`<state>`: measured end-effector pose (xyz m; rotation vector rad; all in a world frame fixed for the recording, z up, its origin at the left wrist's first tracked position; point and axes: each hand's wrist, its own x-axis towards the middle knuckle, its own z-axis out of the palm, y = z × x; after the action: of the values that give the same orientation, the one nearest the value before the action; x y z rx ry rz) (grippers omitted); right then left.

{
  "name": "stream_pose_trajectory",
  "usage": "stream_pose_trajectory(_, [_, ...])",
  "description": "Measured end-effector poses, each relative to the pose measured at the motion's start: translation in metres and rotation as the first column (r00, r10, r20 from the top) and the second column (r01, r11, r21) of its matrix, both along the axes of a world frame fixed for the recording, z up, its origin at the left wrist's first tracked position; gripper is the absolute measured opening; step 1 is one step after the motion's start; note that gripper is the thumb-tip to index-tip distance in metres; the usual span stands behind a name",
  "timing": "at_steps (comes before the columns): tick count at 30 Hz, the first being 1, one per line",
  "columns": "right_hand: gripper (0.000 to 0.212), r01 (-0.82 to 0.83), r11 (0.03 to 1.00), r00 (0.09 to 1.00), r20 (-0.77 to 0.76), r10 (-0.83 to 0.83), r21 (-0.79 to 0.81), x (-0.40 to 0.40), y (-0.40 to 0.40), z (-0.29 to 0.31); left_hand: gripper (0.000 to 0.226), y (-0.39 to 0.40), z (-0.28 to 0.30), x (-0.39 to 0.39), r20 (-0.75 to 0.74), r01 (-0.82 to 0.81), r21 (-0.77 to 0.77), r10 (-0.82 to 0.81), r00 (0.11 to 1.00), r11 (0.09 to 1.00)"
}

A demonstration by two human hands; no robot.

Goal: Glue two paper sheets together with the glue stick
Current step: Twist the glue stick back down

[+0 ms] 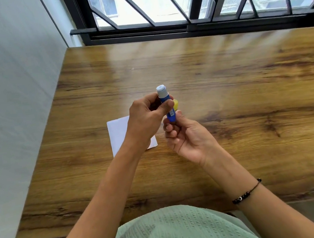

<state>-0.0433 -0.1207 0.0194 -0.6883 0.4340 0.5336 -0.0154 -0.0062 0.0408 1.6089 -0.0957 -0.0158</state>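
A blue glue stick point(163, 96) is held upright above the wooden table point(227, 90), its pale glue end pointing away from me. My left hand point(148, 118) pinches its barrel between thumb and fingers. My right hand point(185, 135) grips its lower end with the fingertips. A yellow cap point(176, 104) shows just behind the stick, partly hidden; I cannot tell whether it lies on the table or is held. White paper point(118, 133) lies flat on the table under my left hand and wrist, which cover its right part.
The table meets a white wall point(11, 97) on the left and a barred window point(178, 7) at the back. My right wrist wears a dark beaded bracelet point(247, 191).
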Motion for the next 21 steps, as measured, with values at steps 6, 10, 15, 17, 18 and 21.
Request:
stream_pose_trajectory(6, [0.018,0.077,0.997,0.986,0.15,-0.073,-0.028,-0.006,0.005,-0.004,0.013,0.002,-0.001,-0.005,0.0,-0.035,-0.021,0.035,0.999,0.999])
stream_pose_trajectory(10, [0.053,-0.027,0.999,0.997,0.075,0.025,0.033,-0.005,0.002,-0.005,0.012,0.004,0.0,-0.009,0.009,-0.023,-0.007,0.023,1.0,1.0])
stream_pose_trajectory(15, [0.038,-0.043,0.996,0.996,0.075,0.037,0.078,0.002,0.003,-0.004,0.013,0.004,0.005,-0.009,0.009,-0.055,0.006,0.055,0.998,0.998])
stream_pose_trajectory(17, [0.03,0.013,0.998,0.992,0.122,-0.021,0.067,0.002,0.006,-0.005,0.015,0.004,0.006,-0.009,0.017,-0.077,0.043,0.077,0.997,0.996])
stream_pose_trajectory(18, [0.026,0.043,0.998,0.988,0.148,-0.051,0.054,0.002,0.007,-0.005,0.015,0.005,0.006,-0.009,0.016,-0.085,0.055,0.084,0.996,0.995])
stream_pose_trajectory(21, [0.02,0.086,0.996,0.977,0.193,-0.092,0.04,-0.001,0.009,-0.007,0.013,0.008,0.005,-0.011,0.006,-0.103,0.064,0.103,0.995,0.993])
